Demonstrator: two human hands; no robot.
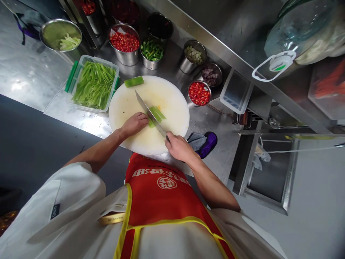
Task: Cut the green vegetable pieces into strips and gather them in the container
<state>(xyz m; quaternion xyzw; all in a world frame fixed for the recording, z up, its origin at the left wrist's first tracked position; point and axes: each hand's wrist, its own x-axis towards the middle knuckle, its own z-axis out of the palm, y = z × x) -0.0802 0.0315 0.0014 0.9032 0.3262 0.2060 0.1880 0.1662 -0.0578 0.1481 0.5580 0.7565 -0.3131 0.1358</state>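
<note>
A round white cutting board [164, 90] lies on the steel counter. My right hand [179, 146] grips the handle of a cleaver [149, 112], whose blade rests across a small stack of green vegetable slices [157, 114] on the board. My left hand [134, 123] presses on the near end of those slices with curled fingers, beside the blade. Another green vegetable piece [134, 81] lies alone at the board's far edge.
A clear tub of green strips [94, 84] stands left of the board. Steel bowls hold chopped red chilli [124, 41], green chilli [152, 50], more red chilli [199, 93], and other diced items. A purple cloth [206, 144] lies right of the board. A sink [272, 172] sits further right.
</note>
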